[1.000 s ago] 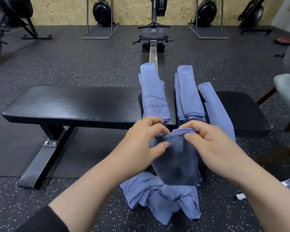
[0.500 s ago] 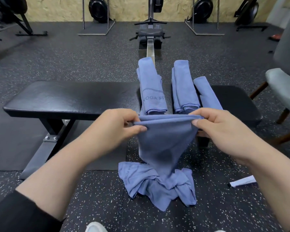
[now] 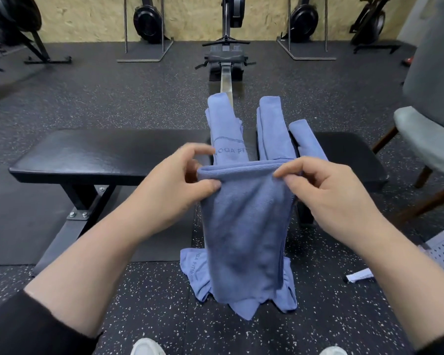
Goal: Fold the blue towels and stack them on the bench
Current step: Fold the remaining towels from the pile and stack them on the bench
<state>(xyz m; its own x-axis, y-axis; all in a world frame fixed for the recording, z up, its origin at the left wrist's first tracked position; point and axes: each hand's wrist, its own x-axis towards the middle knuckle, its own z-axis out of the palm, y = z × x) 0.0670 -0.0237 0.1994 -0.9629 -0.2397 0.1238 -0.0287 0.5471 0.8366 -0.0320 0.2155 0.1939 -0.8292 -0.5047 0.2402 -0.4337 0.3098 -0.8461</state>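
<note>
At centre frame, the left grip [image 3: 180, 183] and right grip [image 3: 326, 190] each pinch a top corner of a hanging blue terry towel [image 3: 246, 231]. Behind it, three folded blue towels [image 3: 272, 129] lie across the black padded bench [image 3: 100, 155].

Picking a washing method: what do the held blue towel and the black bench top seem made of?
Held blue towel: soft napped cloth, likely microfibre; matte, fuzzy, drapes limply. Black bench top: padded vinyl or leather-like cover; smooth with a dull sheen.
</note>
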